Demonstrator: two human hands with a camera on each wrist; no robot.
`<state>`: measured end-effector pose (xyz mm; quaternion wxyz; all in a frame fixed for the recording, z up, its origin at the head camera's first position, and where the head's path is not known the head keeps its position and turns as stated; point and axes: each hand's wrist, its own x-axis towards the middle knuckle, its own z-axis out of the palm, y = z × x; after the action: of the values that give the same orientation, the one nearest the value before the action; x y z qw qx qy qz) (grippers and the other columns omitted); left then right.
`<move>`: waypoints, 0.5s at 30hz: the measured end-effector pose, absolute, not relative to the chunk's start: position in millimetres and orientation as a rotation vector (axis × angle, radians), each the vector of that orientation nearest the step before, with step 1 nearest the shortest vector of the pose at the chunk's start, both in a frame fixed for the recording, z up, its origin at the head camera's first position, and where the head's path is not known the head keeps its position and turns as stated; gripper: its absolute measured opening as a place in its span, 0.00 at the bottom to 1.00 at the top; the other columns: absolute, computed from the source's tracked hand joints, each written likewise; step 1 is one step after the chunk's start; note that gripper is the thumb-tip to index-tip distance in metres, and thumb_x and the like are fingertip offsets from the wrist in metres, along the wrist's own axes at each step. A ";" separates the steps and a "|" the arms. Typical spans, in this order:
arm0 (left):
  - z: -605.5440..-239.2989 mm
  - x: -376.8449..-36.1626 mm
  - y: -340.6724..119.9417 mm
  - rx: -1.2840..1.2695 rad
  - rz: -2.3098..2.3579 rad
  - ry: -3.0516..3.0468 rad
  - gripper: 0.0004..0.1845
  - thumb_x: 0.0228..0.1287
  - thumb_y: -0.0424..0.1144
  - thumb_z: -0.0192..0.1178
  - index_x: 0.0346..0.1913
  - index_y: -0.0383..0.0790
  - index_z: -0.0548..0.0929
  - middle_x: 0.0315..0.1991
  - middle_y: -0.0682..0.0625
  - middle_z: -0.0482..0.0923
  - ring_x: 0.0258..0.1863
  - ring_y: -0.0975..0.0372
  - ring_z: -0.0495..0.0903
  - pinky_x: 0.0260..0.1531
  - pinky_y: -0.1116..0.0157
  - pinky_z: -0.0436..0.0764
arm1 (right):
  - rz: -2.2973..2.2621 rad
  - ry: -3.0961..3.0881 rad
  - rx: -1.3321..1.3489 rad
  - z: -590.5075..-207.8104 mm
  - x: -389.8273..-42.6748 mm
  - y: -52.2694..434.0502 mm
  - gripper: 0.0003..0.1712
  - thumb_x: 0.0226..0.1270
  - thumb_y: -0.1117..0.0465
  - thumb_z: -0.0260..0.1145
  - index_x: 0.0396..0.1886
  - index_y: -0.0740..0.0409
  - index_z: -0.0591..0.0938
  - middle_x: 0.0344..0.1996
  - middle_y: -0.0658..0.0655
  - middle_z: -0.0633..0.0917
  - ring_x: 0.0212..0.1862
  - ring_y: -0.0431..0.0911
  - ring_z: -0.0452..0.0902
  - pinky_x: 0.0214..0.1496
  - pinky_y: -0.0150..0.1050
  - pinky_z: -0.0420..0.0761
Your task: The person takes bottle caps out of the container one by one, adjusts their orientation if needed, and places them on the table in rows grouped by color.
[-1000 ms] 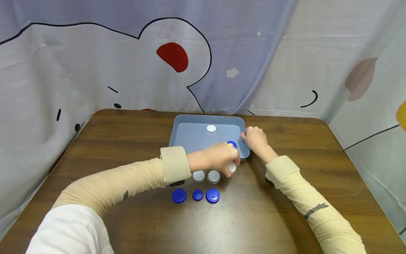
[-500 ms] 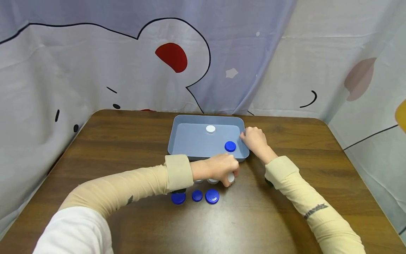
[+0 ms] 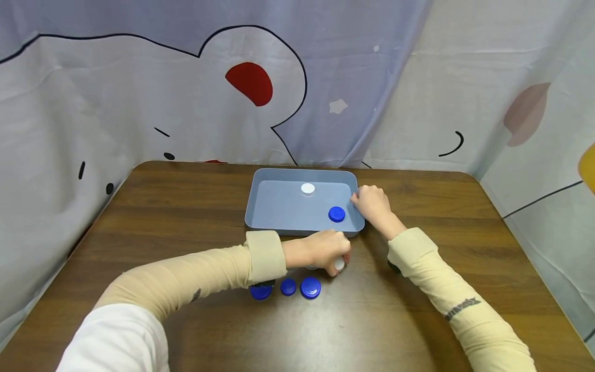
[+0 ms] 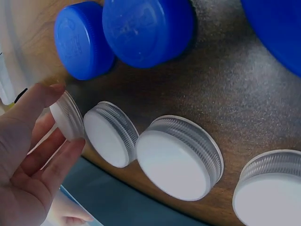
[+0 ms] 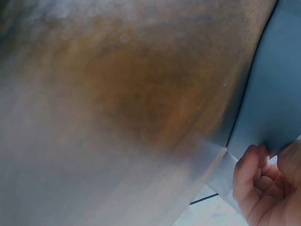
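Observation:
My left hand pinches a white bottle cap by its edge, low over the table in front of the tray. In the left wrist view this ribbed white cap lies between thumb and fingers, at the end of a row of other white caps. Most of that row hides behind the hand in the head view. Nearer the person sit blue caps. My right hand grips the right rim of the blue-grey tray, thumb and fingers meeting at its edge in the right wrist view.
In the tray lie a white cap towards the back and a blue cap near the front right. The wooden table runs back to a printed curtain.
My left hand has come back from the tray's front edge towards the person and down, carrying the white cap to the row. The blue cap in the tray is uncovered. My right hand stays put.

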<state>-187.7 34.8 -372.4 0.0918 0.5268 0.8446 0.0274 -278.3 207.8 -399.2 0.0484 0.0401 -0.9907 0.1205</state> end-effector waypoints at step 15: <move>-377.6 -189.9 34.0 1.527 0.083 2.484 0.16 0.46 0.41 0.74 0.42 0.48 0.89 0.42 0.56 0.86 0.41 0.64 0.83 0.38 0.72 0.79 | 0.376 -3.023 0.124 -399.3 -278.5 207.8 0.21 0.65 0.58 0.56 0.11 0.59 0.69 0.20 0.65 0.80 0.26 0.61 0.77 0.29 0.53 0.76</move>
<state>-189.9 34.0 -377.6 0.1122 0.5201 0.8462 0.0282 -278.5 207.8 -399.3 0.0465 0.0407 -0.9904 0.1233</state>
